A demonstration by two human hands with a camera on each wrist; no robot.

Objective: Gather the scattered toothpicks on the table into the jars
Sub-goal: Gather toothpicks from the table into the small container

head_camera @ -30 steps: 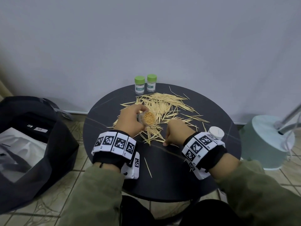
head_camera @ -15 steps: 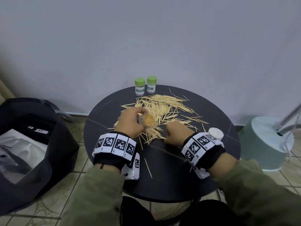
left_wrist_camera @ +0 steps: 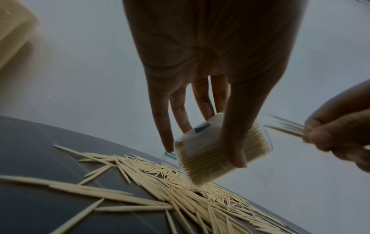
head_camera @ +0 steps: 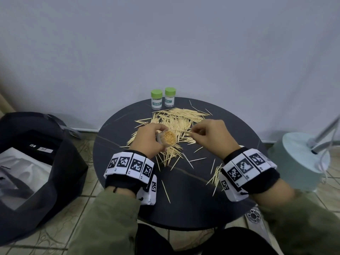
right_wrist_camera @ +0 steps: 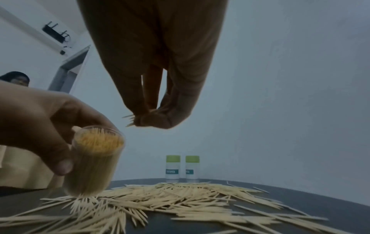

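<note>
Several toothpicks (right_wrist_camera: 130, 121), seemingly four, pinched in the right hand (head_camera: 211, 134) should enter tips-first, parallel, into the packed open jar (head_camera: 166, 138) the left hand (head_camera: 147, 138) grips tilted.

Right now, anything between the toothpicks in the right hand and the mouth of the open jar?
Nothing visible. The right hand pinches a small bunch of toothpicks, tips aimed at the open jar held tilted by the left hand. The gap between is clear air, but the jar already looks packed nearly full.
</note>
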